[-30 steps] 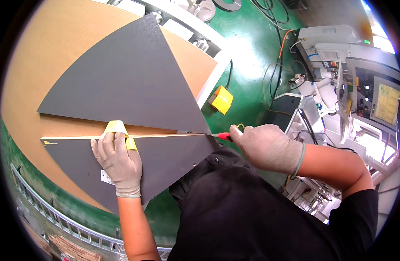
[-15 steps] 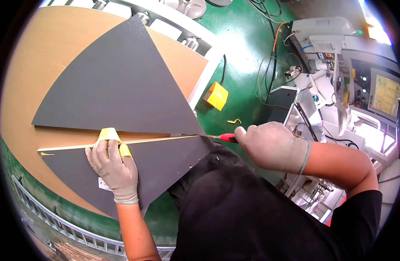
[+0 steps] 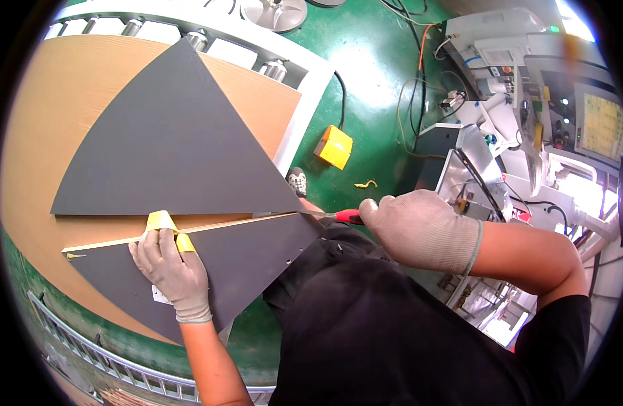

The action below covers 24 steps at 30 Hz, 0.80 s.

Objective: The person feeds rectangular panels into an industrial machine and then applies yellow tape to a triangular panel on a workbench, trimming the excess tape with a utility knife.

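My left hand [image 3: 172,271], in a pale glove with yellow wraps on the index finger and thumb, rests on the lower grey panel [image 3: 247,260]. Its fingers bend over the panel's pale, bare edge, and the thumb lies on the face. My right hand [image 3: 419,230], also gloved, is closed round the red and black handle of a long, thin metal file [image 3: 345,216]. The file's blade runs leftward along the pale edge near the pointed corner, partly under the upper panel. That upper grey wedge-shaped panel [image 3: 169,142] lies just beyond, a narrow gap away.
Both panels lie on a wood-coloured board [image 3: 34,149] over a white roller frame [image 3: 298,128]. A yellow foot pedal [image 3: 335,147] with a cable sits on the green floor. Machinery with a screen [image 3: 599,125] stands at the right. A metal rail [image 3: 122,369] curves along the lower left.
My right hand has moved slightly left with the file, along the edge. The left hand keeps its place on the panel. The whole view has shifted a little, and a shoe now shows beyond the panels.
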{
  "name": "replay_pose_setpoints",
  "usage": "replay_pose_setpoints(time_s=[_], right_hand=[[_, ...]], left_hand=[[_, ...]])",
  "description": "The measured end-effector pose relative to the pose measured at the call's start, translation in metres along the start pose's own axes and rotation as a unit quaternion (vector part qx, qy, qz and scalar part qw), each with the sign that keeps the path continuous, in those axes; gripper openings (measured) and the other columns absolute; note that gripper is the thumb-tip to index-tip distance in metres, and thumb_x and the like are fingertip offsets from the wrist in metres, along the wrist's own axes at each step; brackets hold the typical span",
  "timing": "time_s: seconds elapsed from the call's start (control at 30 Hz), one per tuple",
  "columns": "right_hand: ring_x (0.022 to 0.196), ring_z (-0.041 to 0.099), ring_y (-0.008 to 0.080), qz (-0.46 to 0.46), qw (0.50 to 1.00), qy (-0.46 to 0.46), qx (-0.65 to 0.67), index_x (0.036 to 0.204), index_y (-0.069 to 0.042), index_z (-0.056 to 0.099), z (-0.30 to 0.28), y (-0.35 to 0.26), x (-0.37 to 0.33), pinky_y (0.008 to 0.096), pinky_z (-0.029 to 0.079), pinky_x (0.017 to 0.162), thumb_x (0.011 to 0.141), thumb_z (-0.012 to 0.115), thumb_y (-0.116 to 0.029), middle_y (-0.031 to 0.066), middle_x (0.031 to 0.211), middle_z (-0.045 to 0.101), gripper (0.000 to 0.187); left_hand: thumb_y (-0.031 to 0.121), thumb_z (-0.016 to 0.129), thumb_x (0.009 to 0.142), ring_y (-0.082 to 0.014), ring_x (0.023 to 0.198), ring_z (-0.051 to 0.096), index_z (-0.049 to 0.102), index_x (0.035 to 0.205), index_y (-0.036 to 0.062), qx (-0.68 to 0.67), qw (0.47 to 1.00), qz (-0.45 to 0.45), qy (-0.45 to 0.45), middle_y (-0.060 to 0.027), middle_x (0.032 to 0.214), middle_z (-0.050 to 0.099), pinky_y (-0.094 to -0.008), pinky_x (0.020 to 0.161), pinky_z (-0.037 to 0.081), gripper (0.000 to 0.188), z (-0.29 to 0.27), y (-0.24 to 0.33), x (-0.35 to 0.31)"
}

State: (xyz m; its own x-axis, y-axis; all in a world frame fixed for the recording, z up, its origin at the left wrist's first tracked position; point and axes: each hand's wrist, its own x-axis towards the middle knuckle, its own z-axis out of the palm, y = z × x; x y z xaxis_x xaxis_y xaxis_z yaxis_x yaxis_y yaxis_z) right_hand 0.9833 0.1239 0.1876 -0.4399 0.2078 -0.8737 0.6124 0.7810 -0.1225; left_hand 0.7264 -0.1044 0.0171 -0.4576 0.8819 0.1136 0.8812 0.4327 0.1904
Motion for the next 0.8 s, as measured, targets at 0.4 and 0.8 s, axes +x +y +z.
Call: replay_pose_setpoints(time_s=[0.4, 0.8], right_hand=[[0.084, 0.074, 0.0326, 0.118, 0.992, 0.032, -0.010, 0.108, -0.002, 0.058, 0.092, 0.075, 0.066, 0.0451, 0.059, 0.067, 0.096, 0.058, -0.019, 0.0152, 0.092, 0.072, 0.021], [0.093, 0.063, 0.0365, 0.078, 0.771, 0.182, 0.605, 0.114, 0.001, 0.058, 0.156, 0.050, 0.115, 0.0434, 0.049, 0.083, 0.091, 0.069, -0.026, 0.0226, 0.101, 0.062, 0.037]], left_hand=[[0.022, 0.052, 0.096, -0.0381, 0.122, 0.050, 0.061, 0.121, -0.0022, -0.005, 0.999, -0.003, -0.037, -0.0185, 0.124, 0.057, -0.0574, 0.119, 0.025, 0.036, -0.009, 0.003, -0.003], [0.017, 0.039, 0.089, -0.0415, 0.112, 0.046, 0.056, 0.128, -0.0094, 0.005, 0.994, 0.018, -0.111, -0.0216, 0.112, 0.051, -0.0544, 0.116, 0.027, 0.050, -0.009, -0.018, 0.009]])
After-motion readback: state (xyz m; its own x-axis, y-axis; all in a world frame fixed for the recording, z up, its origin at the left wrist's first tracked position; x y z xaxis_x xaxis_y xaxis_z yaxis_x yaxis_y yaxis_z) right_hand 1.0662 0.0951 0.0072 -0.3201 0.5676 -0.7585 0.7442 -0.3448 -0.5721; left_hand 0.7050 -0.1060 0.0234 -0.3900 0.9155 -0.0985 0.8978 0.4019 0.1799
